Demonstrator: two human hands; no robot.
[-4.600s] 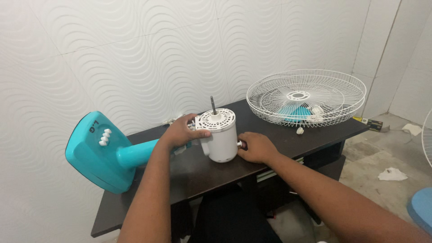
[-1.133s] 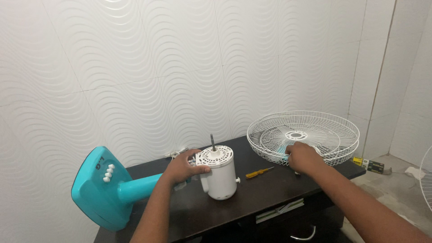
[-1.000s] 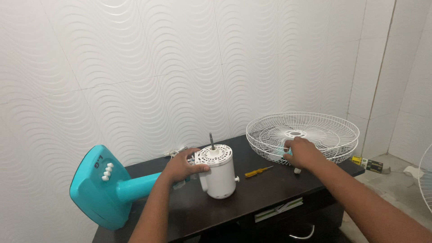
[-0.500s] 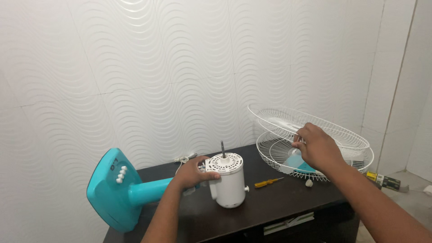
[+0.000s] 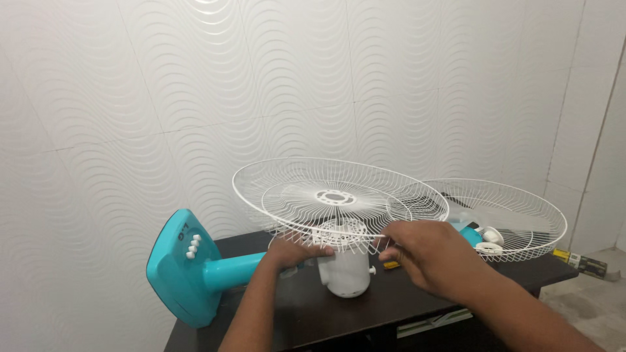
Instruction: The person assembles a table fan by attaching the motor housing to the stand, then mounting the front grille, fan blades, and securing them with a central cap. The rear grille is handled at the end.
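My right hand (image 5: 427,261) is closed on the rim of a white wire grille (image 5: 339,202), holding it level just above the white motor (image 5: 347,270) — not yet seated, as far as I can judge. My left hand (image 5: 293,251) grips the motor's top from 9 o'clock, steadying it upright on the dark table (image 5: 424,296). The teal base (image 5: 186,267) lies on its side at 9 o'clock; a second grille (image 5: 521,218) sits at 3 o'clock — blade and that grille remain unfitted. White wavy wall tiles (image 5: 261,78) stand behind.
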